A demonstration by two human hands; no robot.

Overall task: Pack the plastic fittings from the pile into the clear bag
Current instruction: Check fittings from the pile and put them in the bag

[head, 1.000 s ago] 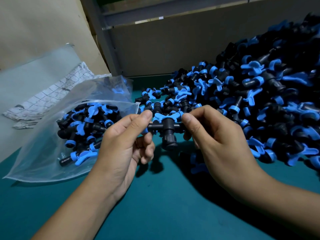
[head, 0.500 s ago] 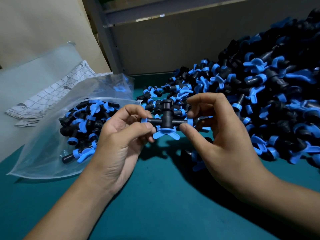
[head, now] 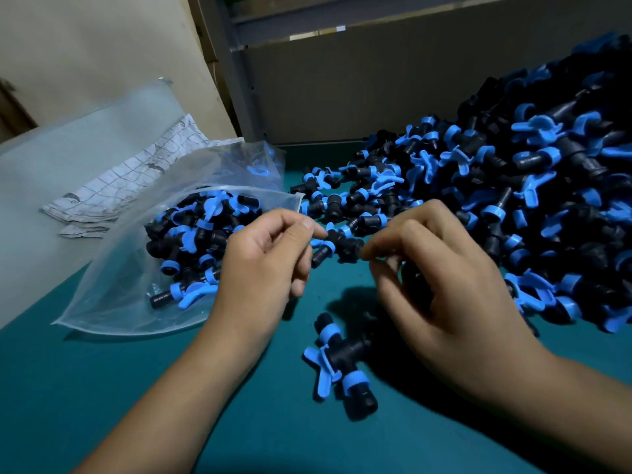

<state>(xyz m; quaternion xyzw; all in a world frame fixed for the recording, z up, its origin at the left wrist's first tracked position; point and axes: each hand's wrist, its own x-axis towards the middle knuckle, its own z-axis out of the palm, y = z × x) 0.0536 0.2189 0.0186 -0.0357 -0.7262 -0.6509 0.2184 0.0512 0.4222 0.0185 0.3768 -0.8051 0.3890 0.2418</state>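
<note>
1. Head view: left hand (head: 263,265) and right hand (head: 441,285) pinch a black fitting (head: 337,244) between curled fingertips, above the green table (head: 136,388).
2. Clear bag (head: 113,285) lies left, partly filled; pile (head: 513,200) right.
3. Another fitting (head: 342,366) lies on the table below the hands.

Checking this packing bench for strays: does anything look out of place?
Yes: one fitting lies alone on the green table, below both hands, apart from the pile and outside the clear bag. The left hand and right hand hold another fitting.
</note>
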